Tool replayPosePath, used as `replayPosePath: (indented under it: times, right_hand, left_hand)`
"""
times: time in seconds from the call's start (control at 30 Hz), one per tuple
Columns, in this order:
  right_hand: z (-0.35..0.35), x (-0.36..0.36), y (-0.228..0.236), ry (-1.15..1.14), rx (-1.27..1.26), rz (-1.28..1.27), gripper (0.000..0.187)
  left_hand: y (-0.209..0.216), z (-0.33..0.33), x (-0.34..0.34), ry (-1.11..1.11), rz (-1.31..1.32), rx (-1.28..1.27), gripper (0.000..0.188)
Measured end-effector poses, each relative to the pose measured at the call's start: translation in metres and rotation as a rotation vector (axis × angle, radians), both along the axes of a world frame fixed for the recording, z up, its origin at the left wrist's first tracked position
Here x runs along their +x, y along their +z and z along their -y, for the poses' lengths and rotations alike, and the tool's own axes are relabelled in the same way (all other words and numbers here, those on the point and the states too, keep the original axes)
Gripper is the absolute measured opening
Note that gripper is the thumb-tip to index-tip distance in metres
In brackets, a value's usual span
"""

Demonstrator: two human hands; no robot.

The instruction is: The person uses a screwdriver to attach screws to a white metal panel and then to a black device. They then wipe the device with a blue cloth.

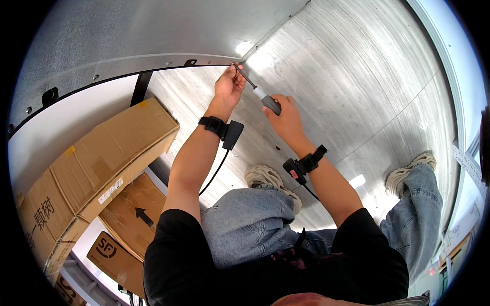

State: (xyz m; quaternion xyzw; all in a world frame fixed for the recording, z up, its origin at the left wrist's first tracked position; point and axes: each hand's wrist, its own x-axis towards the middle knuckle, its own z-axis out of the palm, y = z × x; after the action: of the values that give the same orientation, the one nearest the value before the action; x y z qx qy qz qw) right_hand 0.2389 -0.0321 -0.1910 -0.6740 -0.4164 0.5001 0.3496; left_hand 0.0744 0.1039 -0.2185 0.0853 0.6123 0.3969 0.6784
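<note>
Black shirt [229, 278], screwdriver [270, 105] in right fingers [282, 99], lettered, labelled carton [104, 145]

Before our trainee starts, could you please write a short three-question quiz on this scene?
1. Which hand holds the screwdriver by its grey handle?
2. True or false: the large cardboard box is on the person's left.
3. The left hand is nearest to: (a) a shoe, (b) the edge of the grey panel, (c) the large cardboard box?

Key: 1. The right hand. 2. True. 3. b.
</note>
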Motion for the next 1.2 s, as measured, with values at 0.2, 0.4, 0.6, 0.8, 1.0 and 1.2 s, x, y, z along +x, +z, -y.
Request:
replayPosePath:
  times: [0.2,0.4,0.6,0.8,1.0,1.2]
  right_hand:
    - [0.004,-0.007,-0.011,-0.16,-0.008,-0.1,0.041]
    - [0.007,-0.004,-0.023,-0.189,-0.203,-0.498,0.037]
    - [0.009,-0.01,-0.017,-0.33,-0.165,-0.502,0.03]
    - [0.005,0.002,-0.02,-0.311,-0.299,-0.692,0.032]
    - [0.007,-0.004,-0.018,-0.351,-0.21,-0.567,0.029]
    - [0.006,-0.007,-0.018,-0.405,-0.182,-0.507,0.031]
  left_hand:
    - [0.005,-0.001,0.005,-0.006,-0.035,-0.006,0.016]
    - [0.004,-0.003,0.001,-0.012,-0.027,-0.006,0.017]
    - [0.005,-0.002,0.004,0.006,-0.013,-0.021,0.016]
    - [0.002,-0.004,0.001,-0.005,-0.026,-0.025,0.015]
    - [0.002,-0.005,0.001,0.001,-0.026,-0.029,0.016]
    - [0.003,-0.005,0.005,0.0,-0.022,-0.038,0.017]
